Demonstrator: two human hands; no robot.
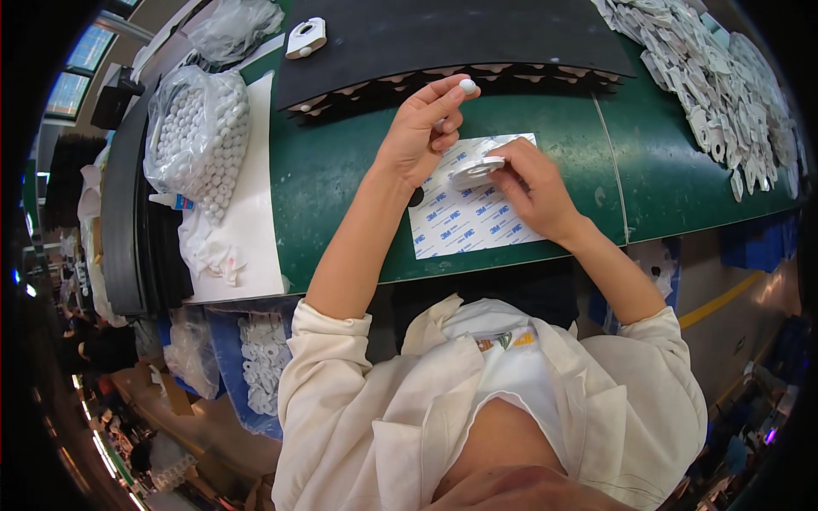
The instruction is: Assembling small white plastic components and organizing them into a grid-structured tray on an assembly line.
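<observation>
My left hand (419, 128) is raised over the bench, with a small white ball (467, 86) pinched at its fingertips. A second white ball (440, 125) sits in the curl of its lower fingers. Just to the right and nearer to me, my right hand (537, 189) grips a flat white plastic part (474, 173) with a round opening by its edge. This part is tilted over a white sheet with blue print (452, 230), which lies flat on the green bench. The two hands are apart.
A clear bag of white balls (200, 136) stands at the left on a white board (256, 255). Dark foam sheets (452, 38) lie at the back, with a white part (307, 38) on top. Many white plastic parts (707, 94) are heaped at the far right.
</observation>
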